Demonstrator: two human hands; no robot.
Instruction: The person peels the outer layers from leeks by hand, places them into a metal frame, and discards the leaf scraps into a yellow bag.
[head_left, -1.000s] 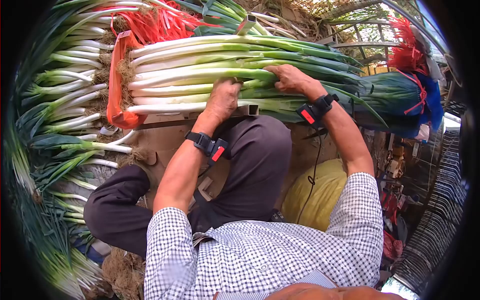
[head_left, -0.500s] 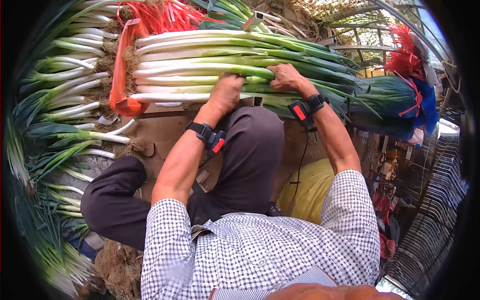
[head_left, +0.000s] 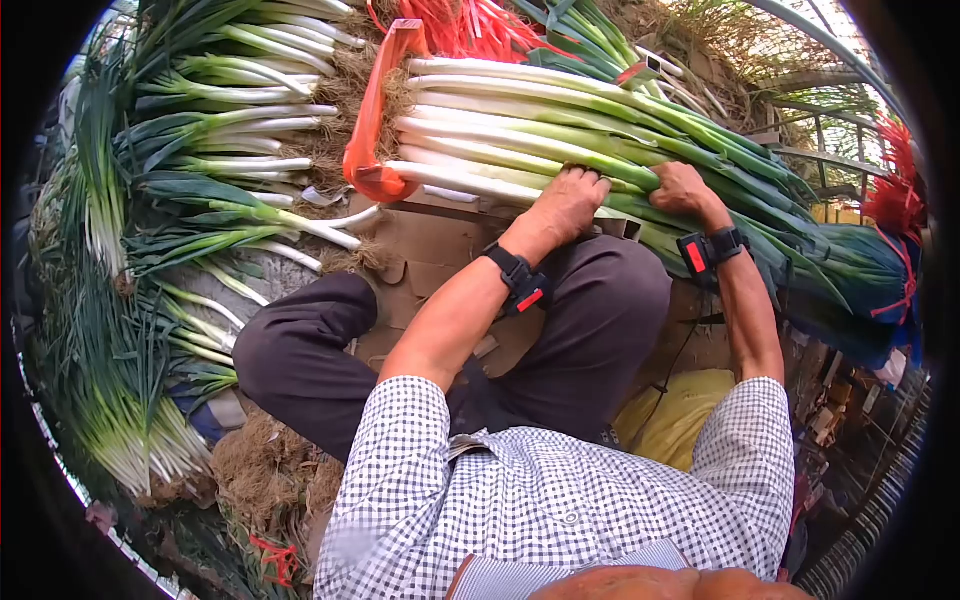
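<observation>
A bundle of long green onions (head_left: 520, 125) lies crosswise in front of me, white root ends left and dark leaves right. My left hand (head_left: 572, 203) is closed on the near stalks about midway, its fingers curled over them. Further right, my right hand (head_left: 688, 190) is closed in a fist around stalks where the white turns green. Its fingertips are partly hidden. An orange-red strap (head_left: 372, 130) stands round the root end of the bundle. A metal bar end (head_left: 620, 229) shows below the stalks, between my hands.
Rows of loose green onions (head_left: 240, 165) cover the ground at left. Red plastic strips (head_left: 470, 30) lie beyond the bundle. A tied bundle (head_left: 870, 260) is at right, near a yellow sack (head_left: 680, 410). Brown root clumps (head_left: 270, 475) lie at lower left, cardboard (head_left: 420, 240) beneath the bundle.
My view has turned left, so everything sits further right in the picture. Both hands stay on the bundle at nearly the same places, with the left fingers now showing more clearly over the stalks.
</observation>
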